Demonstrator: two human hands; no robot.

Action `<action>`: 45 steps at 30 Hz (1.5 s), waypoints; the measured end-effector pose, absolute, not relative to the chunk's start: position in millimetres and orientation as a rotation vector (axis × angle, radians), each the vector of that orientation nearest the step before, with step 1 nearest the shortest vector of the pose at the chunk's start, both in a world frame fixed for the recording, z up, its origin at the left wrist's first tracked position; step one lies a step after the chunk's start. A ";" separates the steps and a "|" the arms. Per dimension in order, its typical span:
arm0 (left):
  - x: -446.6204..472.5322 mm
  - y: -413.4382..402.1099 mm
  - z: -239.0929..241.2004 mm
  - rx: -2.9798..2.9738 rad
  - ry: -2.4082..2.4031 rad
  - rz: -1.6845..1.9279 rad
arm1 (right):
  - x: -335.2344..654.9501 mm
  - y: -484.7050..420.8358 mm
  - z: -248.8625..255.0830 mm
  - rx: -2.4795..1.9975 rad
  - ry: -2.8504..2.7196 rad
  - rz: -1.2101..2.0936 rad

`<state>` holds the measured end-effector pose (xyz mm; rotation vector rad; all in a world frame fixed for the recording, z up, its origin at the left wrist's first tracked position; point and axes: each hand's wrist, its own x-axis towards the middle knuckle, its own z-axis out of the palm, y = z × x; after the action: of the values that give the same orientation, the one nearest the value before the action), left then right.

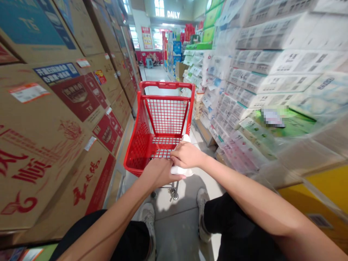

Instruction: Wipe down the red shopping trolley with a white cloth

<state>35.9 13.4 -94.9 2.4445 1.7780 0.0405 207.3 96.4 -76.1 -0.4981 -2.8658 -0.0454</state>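
Note:
Both my hands meet in front of me, around a smooth white object [181, 171] whose kind I cannot make out. My left hand [161, 171] is closed on its near end, the thumb lying along the lower edge. Across the upper part, my right hand [188, 154] is closed with its fingers curled, and a white tip shows beyond its knuckles. Just past the hands stands a red plastic shopping cart [133, 152] with grid walls. The part of its basket that I can see holds nothing. My hands overlap its near right side in view.
Stacked cardboard cartons [51, 145] with price labels line the left side. White wrapped packs [261, 61] rise on the right, with a green pack [296, 121] lying among them. The tiled aisle floor [176, 214] runs ahead to a blue stool [149, 62].

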 end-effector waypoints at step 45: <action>-101.1 68.3 -103.4 2.394 1.864 0.437 | 112.3 115.7 -101.7 -0.708 -2.673 -0.389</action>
<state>-101.1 68.3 -103.4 2.3937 1.8642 0.4372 112.3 115.7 -101.7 -0.7077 -2.6731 -0.3887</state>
